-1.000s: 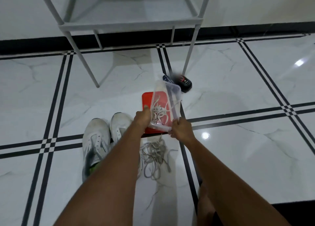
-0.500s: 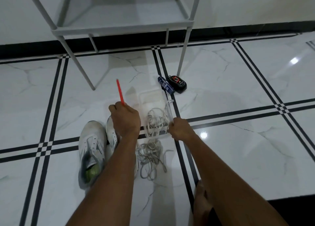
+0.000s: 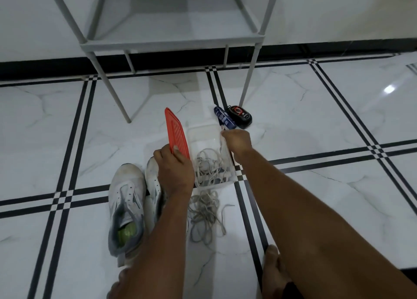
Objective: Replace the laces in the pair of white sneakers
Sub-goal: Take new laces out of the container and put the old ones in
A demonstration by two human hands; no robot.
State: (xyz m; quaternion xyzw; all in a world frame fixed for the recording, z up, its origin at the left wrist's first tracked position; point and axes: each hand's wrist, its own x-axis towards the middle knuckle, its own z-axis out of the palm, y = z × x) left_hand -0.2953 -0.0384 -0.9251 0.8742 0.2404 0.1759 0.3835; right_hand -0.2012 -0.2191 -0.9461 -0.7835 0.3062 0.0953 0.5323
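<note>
Two white sneakers lie side by side on the floor, the left sneaker (image 3: 126, 199) fully visible, the right sneaker (image 3: 154, 181) partly hidden under my left forearm. A clear plastic box (image 3: 198, 136) holding white laces (image 3: 209, 165) sits beyond them. My left hand (image 3: 174, 170) grips the red lid (image 3: 177, 134), tilted up on edge beside the box. My right hand (image 3: 237, 140) pinches a white lace at the box's far right rim. A pile of grey laces (image 3: 205, 215) lies on the tile in front of the box.
A grey metal shelf rack (image 3: 176, 41) stands behind, its legs on the floor. A blue tube (image 3: 223, 117) and a black and red shoe polish tin (image 3: 240, 116) lie by the rack's right leg. My feet (image 3: 274, 274) show at the bottom.
The box went from held up in both hands to resting on the floor. My left hand lifted the red lid off to the left; my right hand moved to the box's far rim.
</note>
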